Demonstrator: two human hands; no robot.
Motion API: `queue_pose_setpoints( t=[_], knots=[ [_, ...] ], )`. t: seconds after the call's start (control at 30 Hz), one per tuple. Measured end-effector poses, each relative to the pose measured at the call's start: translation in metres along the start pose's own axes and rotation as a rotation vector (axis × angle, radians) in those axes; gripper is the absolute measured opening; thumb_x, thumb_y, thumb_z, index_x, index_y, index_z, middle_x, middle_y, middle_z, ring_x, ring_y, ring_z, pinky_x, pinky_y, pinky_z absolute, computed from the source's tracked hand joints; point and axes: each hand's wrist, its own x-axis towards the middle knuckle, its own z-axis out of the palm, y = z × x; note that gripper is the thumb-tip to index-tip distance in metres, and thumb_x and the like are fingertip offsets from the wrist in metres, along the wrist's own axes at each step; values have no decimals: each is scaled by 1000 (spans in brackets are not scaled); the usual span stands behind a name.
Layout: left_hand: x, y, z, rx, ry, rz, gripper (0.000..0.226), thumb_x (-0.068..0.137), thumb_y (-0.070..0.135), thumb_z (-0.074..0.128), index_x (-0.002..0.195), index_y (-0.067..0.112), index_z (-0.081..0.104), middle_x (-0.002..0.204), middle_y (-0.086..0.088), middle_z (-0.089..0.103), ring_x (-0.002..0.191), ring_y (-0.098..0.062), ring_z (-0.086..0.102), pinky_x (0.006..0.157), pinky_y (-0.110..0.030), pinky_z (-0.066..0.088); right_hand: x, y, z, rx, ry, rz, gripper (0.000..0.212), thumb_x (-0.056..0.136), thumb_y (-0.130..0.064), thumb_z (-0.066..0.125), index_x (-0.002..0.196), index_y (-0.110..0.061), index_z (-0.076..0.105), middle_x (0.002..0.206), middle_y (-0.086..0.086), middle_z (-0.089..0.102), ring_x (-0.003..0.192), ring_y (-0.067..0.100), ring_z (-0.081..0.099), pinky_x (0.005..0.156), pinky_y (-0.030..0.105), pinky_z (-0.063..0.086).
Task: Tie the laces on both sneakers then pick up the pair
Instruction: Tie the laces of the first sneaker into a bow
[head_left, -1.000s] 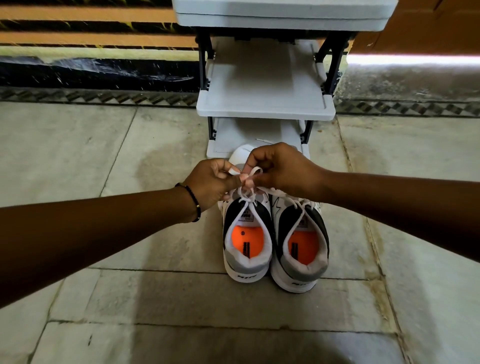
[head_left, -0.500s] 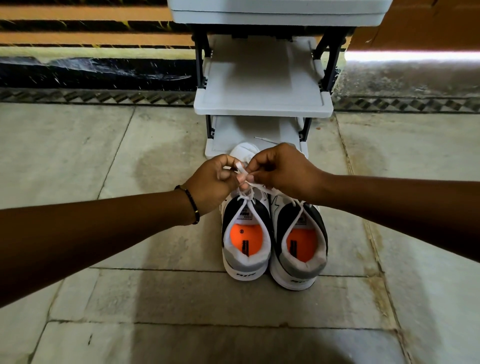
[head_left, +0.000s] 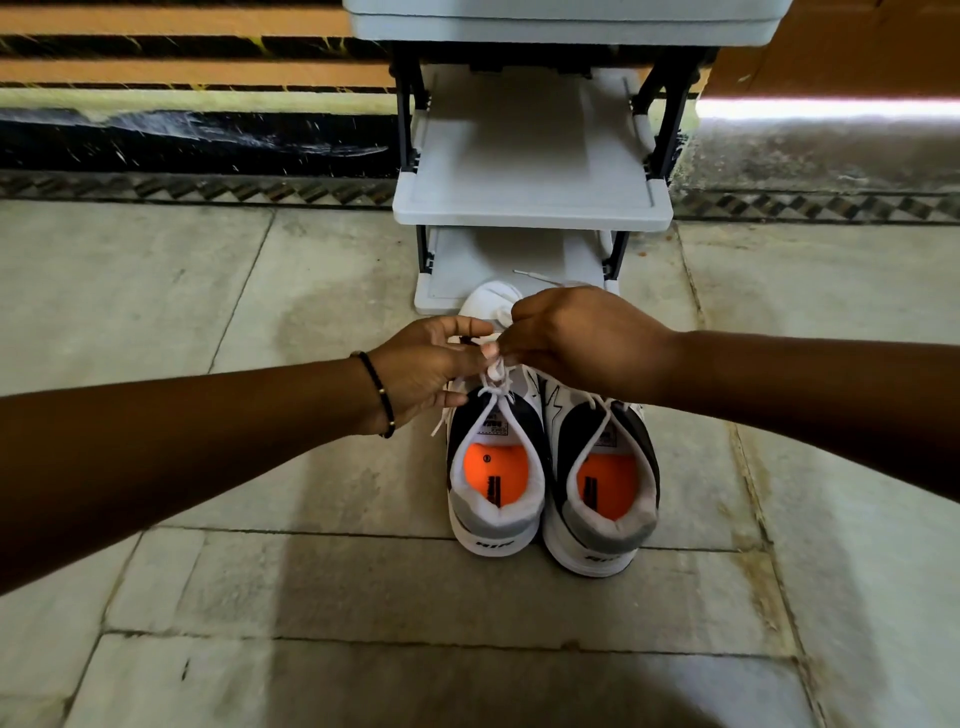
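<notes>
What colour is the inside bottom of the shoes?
Bright orange. The insole of each sneaker shows it, with a dark mark on it, best seen in the head view looking down.

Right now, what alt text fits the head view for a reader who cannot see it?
Two bare hands, left hand and right hand, work the white lace of the left black-and-white sneaker. Its matching right sneaker stands beside it on the grey stone floor, before a white plastic rack.
</notes>
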Motion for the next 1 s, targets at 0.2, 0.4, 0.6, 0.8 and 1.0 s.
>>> queue_pose_setpoints(
  t=[0.2, 0.4, 0.6, 0.8, 1.0],
  knots=[
    [1, 3, 1, 144, 22, 197, 27, 79, 0, 64, 94, 18, 51, 74, -3, 62, 59, -7, 59, 54, -16, 49, 1, -1, 12, 211, 49, 274, 20, 82, -18, 64, 99, -13, 73, 88, 10, 75, 75, 21, 65, 69, 29, 48],
    [1, -3, -1, 473, 140, 405, 29, 72, 7, 74, 88, 20, 53, 67, 1, 63, 60, -5, 60, 63, -12, 48, -1, -8, 15, 424, 60, 500, 6, 74, -19, 73, 76, -15, 69, 57, -11, 54, 53, 1, 48, 47, 6, 35],
    [-2, -6, 5, 774, 148, 448, 24, 76, 12, 67, 91, 23, 51, 62, 11, 51, 59, -4, 51, 61, -15, 41, 1, -20, 23, 420, 83, 546, 14, 76, -22, 66, 76, -10, 58, 60, -7, 48, 56, 5, 44, 48, 16, 30],
    [0, 12, 9, 218, 167, 88, 17, 90, 9, 46, 99, 8, 61, 68, -4, 56, 45, -7, 53, 46, -15, 44, -2, -21, 22, 452, 113, 592, 21, 75, -28, 70, 77, -12, 56, 62, -5, 50, 56, 5, 44, 48, 23, 29],
    [1, 13, 7, 393, 93, -34, 27, 90, 5, 45, 111, 2, 63, 51, -1, 50, 25, 0, 41, 29, -6, 28, 2, -23, 25, 517, 152, 680, 19, 73, -25, 70, 71, -14, 55, 59, -7, 49, 55, 8, 46, 47, 20, 33]
  ],
)
